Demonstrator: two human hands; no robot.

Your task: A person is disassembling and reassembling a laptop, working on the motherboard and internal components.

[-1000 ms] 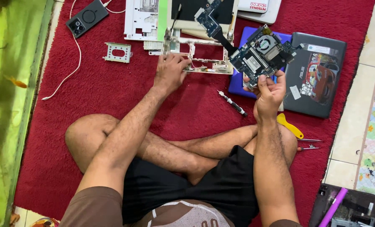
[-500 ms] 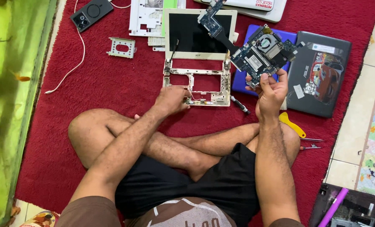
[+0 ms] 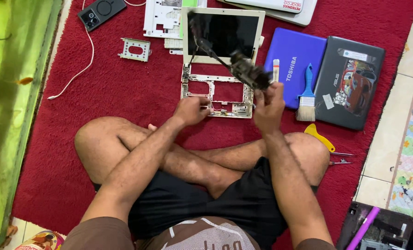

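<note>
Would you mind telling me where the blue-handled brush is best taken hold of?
Grip the blue-handled brush by its narrow blue handle, coming from above. It lies flat, handle pointing away from the person and bristles toward them, partly on the blue laptop. The handle is slim and clear of other things; the right hand is nearest.

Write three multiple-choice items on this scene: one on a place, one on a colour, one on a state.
1. Where does the paintbrush lie?
A. on the blue laptop
B. inside the white laptop frame
C. on the phone

2. What colour is the rug?
A. green
B. red
C. grey

3. What is the right hand doing?
A. resting flat
B. holding a circuit board up
C. gripping the brush

Answers: 1 A, its blue handle rests on the blue lid; 2 B, red pile surrounds everything; 3 B, the board is lifted above the frame, blurred.
</note>
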